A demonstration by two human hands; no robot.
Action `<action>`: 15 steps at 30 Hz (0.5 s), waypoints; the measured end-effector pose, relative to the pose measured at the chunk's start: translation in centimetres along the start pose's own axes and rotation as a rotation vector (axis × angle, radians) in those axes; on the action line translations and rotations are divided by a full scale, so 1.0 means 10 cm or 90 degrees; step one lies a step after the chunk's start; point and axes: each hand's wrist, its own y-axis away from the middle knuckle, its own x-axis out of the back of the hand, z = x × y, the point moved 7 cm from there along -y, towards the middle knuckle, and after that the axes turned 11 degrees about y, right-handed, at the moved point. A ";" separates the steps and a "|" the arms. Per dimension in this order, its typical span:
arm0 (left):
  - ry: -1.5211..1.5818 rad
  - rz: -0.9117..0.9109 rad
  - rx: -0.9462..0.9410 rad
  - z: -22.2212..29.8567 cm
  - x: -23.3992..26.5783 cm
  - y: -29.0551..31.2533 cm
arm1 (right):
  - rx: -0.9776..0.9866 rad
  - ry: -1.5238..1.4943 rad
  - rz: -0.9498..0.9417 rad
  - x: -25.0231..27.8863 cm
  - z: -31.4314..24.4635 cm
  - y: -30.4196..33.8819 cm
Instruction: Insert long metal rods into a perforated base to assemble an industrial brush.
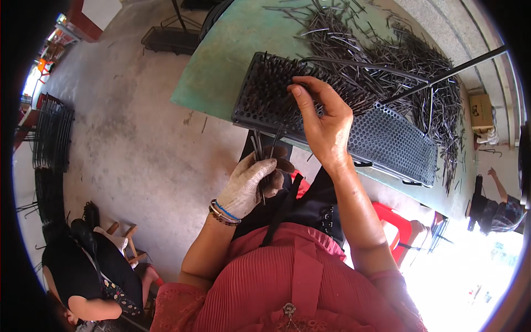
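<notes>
**Thin dark pins, a holey tray and two busy hands**

I see my left hand [247, 185] in a worn, pale glove. Its fingers are curled tight around a small bunch of thin dark metal pins [261, 148]. The pins are long, skinny and straight, almost black, and they stick up out of the fist like little sticks. This hand is low, just in front of the near edge of the worktop [221, 66].

My right hand [323, 119] is bare. It reaches up over the tray [387, 141] with the fingers bent and close together, the tips down among the pins that stand there. I cannot tell if it is pinching one.

The tray is a long, flat, dark box full of small round holes, like a sieve. Its left part is packed with pins standing up. Its right part shows bare holes. It lies slanted on the green worktop, close to the near edge.

Behind the tray lies a big messy pile of loose pins [404, 55], spread across the worktop. A long dark rod [453, 72] rests over the pile.

Another person [88, 271] in dark clothes sits low on the floor to my left.
</notes>
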 end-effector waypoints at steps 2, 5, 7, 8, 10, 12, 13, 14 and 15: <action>-0.006 -0.002 0.002 0.01 0.00 0.00 | 0.015 0.005 -0.011 -0.02 -0.01 -0.01; -0.040 0.022 0.019 0.04 -0.03 0.02 | 0.090 0.040 -0.039 -0.05 -0.10 -0.03; -0.026 0.011 0.022 0.05 -0.03 0.04 | 0.162 0.069 -0.054 -0.08 -0.17 -0.02; -0.026 0.011 0.022 0.04 -0.03 0.04 | 0.162 0.069 -0.054 -0.08 -0.17 -0.03; -0.011 0.021 0.026 0.03 0.00 0.03 | 0.108 0.070 -0.053 -0.08 -0.12 -0.05; -0.007 0.023 0.027 0.02 0.01 0.03 | 0.083 0.038 -0.052 -0.10 -0.08 -0.06; -0.002 0.025 0.028 0.02 0.02 0.03 | 0.057 0.007 -0.052 -0.11 -0.04 -0.07; -0.003 0.024 0.028 0.02 0.02 0.03 | 0.057 0.008 -0.052 -0.12 -0.02 -0.07; -0.001 0.022 0.028 0.02 0.02 0.03 | 0.096 0.028 -0.044 -0.13 -0.04 -0.08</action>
